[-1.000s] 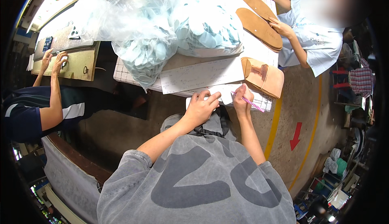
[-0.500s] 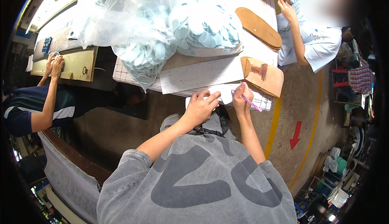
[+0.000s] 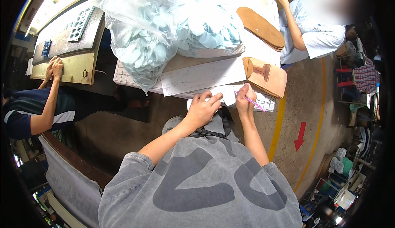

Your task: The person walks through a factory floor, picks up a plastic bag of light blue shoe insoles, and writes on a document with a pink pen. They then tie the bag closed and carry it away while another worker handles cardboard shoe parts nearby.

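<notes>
At the near edge of the table, my right hand (image 3: 245, 100) is closed round a pink-and-purple pen (image 3: 256, 104). The pen slants down to the right across its fingers. A small white paper pad (image 3: 227, 93) lies between my two hands, partly covered by them. My left hand (image 3: 202, 109) has its fingers bent over the pad and holds it at the left. Just beyond, a long white sheet with handwriting (image 3: 201, 76) lies flat on the table. Beside my right hand sits a banded stack of tan sole-shaped pieces (image 3: 273, 79).
Clear plastic bags (image 3: 142, 42) of pale blue oval pieces fill the table's middle. Brown insole stacks (image 3: 261, 28) lie at the far right, where a co-worker in a white shirt (image 3: 314, 30) handles some. Another person (image 3: 41, 104) works at a bench (image 3: 78, 69) on the left.
My hands stay almost in place. The right co-worker's hands have moved up and away with the insole. At the left bench, a blue-green piece with holes has come into view, with the plastic bag shifted right.
</notes>
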The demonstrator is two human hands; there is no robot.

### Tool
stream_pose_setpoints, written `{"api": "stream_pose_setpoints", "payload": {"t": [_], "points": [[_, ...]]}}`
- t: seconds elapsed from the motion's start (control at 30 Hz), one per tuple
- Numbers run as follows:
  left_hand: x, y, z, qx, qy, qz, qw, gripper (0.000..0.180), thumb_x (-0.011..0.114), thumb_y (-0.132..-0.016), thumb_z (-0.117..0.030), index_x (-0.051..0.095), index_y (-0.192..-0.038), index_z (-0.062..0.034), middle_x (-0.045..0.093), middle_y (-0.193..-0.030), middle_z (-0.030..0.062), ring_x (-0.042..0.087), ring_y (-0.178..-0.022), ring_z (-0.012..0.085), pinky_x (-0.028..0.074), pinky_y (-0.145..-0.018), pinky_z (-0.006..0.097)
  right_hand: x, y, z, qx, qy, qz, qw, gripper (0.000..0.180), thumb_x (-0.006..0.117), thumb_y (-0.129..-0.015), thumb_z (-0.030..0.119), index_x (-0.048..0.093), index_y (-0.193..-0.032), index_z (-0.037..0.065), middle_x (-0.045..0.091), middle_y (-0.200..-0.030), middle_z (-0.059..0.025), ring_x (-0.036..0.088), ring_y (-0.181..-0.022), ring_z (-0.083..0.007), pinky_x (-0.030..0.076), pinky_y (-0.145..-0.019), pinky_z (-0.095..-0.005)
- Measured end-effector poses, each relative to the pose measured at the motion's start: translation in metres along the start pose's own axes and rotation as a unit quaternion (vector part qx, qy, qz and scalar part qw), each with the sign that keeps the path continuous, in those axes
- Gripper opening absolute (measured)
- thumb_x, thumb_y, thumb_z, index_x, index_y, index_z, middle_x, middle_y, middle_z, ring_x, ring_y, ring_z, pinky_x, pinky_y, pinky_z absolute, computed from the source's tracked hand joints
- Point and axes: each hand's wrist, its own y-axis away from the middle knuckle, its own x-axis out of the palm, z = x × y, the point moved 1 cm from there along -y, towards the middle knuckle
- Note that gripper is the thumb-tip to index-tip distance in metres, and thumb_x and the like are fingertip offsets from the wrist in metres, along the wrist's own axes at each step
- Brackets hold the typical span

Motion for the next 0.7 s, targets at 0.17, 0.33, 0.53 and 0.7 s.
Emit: {"api": "stream_pose_setpoints", "payload": {"t": [0.17, 0.33, 0.53, 0.7], "points": [[0.0005, -0.0001, 0.0003, 0.0, 0.0, -0.002, 1.0, 0.015, 0.074, -0.093, -0.025, 0.07, -0.103, -0.0138, 0.066, -0.137, -0.0093, 0.06, -0.113, 0.0242, 0.048, -0.086, 0.044, -0.0001, -0.0002, -0.001, 0.0, -0.005, 0.003, 1.0, 0.043, 0.044, -0.117, 0.02, 0.053, -0.08, 0.001, 0.056, -0.061, -0.014, 0.062, -0.055, -0.0314, 0.048, -0.055, -0.0436], [-0.0003, -0.0004, 0.0, 0.0, 0.004, -0.003, 1.0, 0.016, 0.074, -0.093, -0.025, 0.07, -0.103, -0.0136, 0.066, -0.137, -0.0093, 0.06, -0.113, 0.0243, 0.048, -0.086, 0.044, -0.0005, -0.0011, -0.0024, 0.002, -0.003, 0.0, 1.0, 0.042, 0.044, -0.117, 0.02, 0.053, -0.08, 0.001, 0.056, -0.06, -0.0136, 0.061, -0.054, -0.0309, 0.047, -0.055, -0.0434], [-0.0005, -0.0004, -0.0003, -0.006, 0.003, 0.003, 1.0, 0.015, 0.074, -0.093, -0.025, 0.07, -0.102, -0.0136, 0.067, -0.137, -0.0092, 0.06, -0.113, 0.0243, 0.048, -0.086, 0.044, -0.0003, -0.0014, -0.004, 0.011, -0.002, 0.004, 1.0, 0.041, 0.044, -0.116, 0.019, 0.055, -0.082, -0.001, 0.057, -0.061, -0.0147, 0.062, -0.054, -0.0324, 0.047, -0.054, -0.0445], [0.0, -0.0007, -0.0002, -0.005, -0.001, 0.002, 1.0, 0.015, 0.073, -0.093, -0.025, 0.07, -0.103, -0.0139, 0.067, -0.137, -0.0094, 0.06, -0.113, 0.024, 0.049, -0.086, 0.045, 0.0018, -0.0013, -0.0058, 0.053, 0.0, -0.012, 0.999, 0.041, 0.044, -0.116, 0.019, 0.058, -0.083, -0.002, 0.06, -0.063, -0.0169, 0.063, -0.056, -0.0346, 0.048, -0.056, -0.0456]]}}
